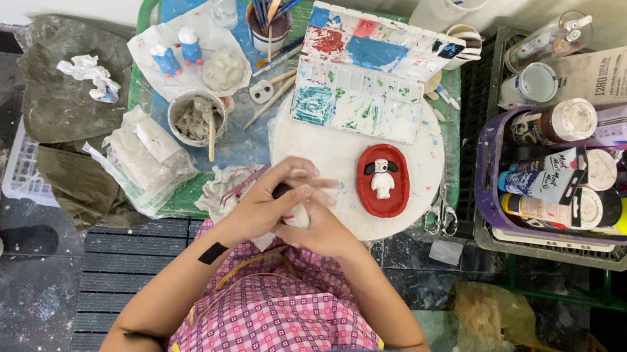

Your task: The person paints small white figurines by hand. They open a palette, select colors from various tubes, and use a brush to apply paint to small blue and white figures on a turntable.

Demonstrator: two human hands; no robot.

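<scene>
Green surface point(140, 98) carries a round white board point(415, 185), paint palette point(370, 74), cup of brushes point(270, 22), and a purple basket point(488, 160) of paint bottles stands to the right. On the board lies a red oval dish point(383, 181) with a small white figure. Left hand point(261, 205) and right hand point(322, 225) meet at the board's near edge, fingers point(305, 173) closed around a small white clay piece point(298, 216) with a dark spot.

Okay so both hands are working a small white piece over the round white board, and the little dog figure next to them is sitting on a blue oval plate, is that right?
Not quite. The head view shows the dog figure on a red oval plate, not a blue one. The rest holds: the left hand and right hand are closed together around a small white piece over the round white board.
</scene>
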